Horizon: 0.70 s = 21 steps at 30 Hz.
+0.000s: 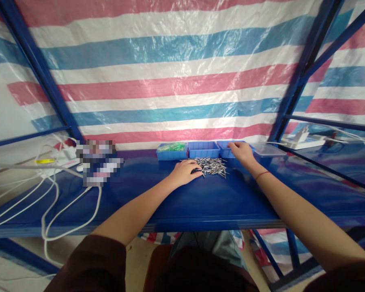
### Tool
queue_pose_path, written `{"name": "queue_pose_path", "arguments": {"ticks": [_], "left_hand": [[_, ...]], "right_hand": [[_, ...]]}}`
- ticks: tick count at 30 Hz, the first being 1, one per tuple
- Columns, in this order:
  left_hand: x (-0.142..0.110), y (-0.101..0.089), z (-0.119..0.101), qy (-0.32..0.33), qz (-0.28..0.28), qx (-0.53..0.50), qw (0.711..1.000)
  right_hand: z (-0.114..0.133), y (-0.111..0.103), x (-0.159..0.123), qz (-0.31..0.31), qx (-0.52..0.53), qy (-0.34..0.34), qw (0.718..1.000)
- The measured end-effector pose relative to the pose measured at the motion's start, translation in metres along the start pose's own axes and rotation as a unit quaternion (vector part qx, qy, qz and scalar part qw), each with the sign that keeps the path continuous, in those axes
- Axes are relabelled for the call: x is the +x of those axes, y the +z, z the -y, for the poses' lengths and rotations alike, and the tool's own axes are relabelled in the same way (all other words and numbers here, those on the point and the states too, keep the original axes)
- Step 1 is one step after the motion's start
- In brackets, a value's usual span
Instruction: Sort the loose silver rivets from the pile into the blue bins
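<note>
A loose pile of slim silvery metal pieces [213, 166] lies on the blue tabletop. My left hand [185, 172] rests at the left edge of this pile, its fingers curved over the pieces and its thumb apart from them. Over the right-hand blue bin [222, 154] is my right hand [241, 152], fingers bent and close together, pointing left and down; whether anything is between them is too small to tell. The middle blue bin [203, 151] stands just behind the pile. To its left, another blue bin [172, 156] holds green and clear items [176, 147].
A clear plastic lid or tray [269, 150] lies right of the bins. White cables [56, 194] and a power strip [61, 164] occupy the left side, beside a blurred-out object [99, 162]. Another power strip [304, 141] sits at right. Blue posts [301, 77] frame a striped sheet [176, 81].
</note>
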<state>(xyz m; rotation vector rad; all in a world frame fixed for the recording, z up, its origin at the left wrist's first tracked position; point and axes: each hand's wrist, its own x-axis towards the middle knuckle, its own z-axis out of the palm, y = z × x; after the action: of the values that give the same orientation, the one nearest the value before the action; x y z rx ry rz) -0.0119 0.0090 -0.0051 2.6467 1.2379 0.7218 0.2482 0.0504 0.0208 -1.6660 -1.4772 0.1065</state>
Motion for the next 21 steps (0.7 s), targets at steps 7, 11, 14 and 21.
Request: {"name": "queue_pose_path", "arguments": {"ticks": [7, 11, 14, 21], "left_hand": [[0.0, 0.0, -0.002, -0.005, -0.038, 0.014, 0.999], [0.001, -0.002, -0.001, -0.006, -0.104, 0.033, 0.994], [0.001, -0.005, -0.002, 0.021, -0.143, -0.001, 0.99], [0.001, -0.011, -0.017, 0.066, -0.188, -0.118, 0.973]], "right_hand": [[0.035, 0.009, -0.025, 0.09, 0.013, -0.183, 0.979], [0.04, 0.014, -0.035, 0.232, 0.065, -0.246, 0.939], [0.042, 0.019, -0.043, 0.297, 0.081, -0.272, 0.912], [0.054, 0.027, -0.054, 0.274, 0.13, -0.326, 0.895]]}}
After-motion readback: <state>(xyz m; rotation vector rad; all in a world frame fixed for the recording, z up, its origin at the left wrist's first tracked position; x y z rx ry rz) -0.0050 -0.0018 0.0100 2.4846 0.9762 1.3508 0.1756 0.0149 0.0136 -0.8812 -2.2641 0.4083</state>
